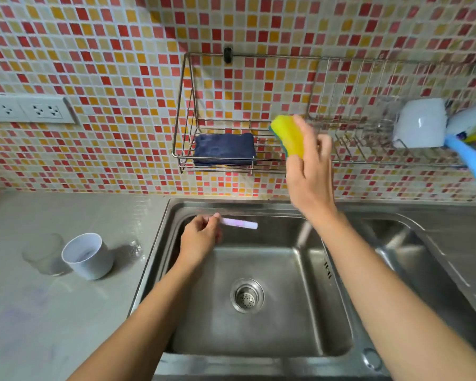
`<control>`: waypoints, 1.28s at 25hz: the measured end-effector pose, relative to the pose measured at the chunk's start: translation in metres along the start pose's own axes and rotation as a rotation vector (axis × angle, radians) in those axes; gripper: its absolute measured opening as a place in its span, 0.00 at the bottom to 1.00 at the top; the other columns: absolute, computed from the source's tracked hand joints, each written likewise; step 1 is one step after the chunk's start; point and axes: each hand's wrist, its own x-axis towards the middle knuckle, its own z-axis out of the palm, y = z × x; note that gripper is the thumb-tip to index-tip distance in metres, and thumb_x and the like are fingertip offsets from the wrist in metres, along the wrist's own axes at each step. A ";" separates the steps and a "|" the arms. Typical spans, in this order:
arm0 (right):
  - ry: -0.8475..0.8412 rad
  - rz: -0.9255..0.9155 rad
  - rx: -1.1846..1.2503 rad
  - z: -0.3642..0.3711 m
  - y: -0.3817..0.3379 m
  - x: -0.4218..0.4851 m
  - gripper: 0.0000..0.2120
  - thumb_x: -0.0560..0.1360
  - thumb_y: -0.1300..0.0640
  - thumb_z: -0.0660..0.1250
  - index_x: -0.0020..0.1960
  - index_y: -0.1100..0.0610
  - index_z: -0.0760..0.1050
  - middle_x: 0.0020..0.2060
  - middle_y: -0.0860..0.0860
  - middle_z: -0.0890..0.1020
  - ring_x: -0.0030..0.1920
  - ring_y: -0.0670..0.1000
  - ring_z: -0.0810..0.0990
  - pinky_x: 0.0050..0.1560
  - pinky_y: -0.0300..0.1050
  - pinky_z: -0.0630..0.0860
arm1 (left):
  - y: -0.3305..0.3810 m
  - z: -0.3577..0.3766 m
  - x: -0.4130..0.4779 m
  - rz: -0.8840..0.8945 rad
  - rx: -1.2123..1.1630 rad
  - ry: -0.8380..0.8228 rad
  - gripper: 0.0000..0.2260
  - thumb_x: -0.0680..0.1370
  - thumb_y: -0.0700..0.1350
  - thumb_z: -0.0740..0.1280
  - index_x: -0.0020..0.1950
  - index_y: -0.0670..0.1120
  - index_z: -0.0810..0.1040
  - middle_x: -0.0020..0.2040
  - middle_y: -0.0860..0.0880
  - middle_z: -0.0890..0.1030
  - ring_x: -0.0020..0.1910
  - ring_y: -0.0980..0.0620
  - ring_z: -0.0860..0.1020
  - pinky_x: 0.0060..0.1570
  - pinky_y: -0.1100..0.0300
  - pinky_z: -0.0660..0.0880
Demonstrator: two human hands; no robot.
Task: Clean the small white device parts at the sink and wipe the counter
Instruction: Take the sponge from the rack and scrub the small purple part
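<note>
Yellow sponge (287, 136): gripped in your right hand (309, 180), up beside the wire rack (231, 158). Small white device part (239, 223): pinched by your left hand (199, 237) over the sink (259, 339). Step: probably scrubbing. Next: bring sponge to part.

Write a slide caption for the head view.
Left hand holds a small white part over the sink; right hand grips a yellow sponge.

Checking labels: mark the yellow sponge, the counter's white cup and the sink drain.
yellow sponge (287, 136), head view, its yellow face.
white cup (96, 267), head view, outer wall.
sink drain (247, 297), head view, strainer centre.
</note>
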 end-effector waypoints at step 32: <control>-0.419 -0.018 -0.371 0.008 0.088 -0.145 0.27 0.77 0.49 0.50 0.74 0.56 0.54 0.56 0.62 0.68 0.44 0.61 0.77 0.43 0.50 0.77 | 0.011 0.042 -0.046 -0.670 -0.549 -0.347 0.11 0.77 0.36 0.58 0.35 0.38 0.73 0.23 0.47 0.73 0.18 0.58 0.70 0.18 0.73 0.66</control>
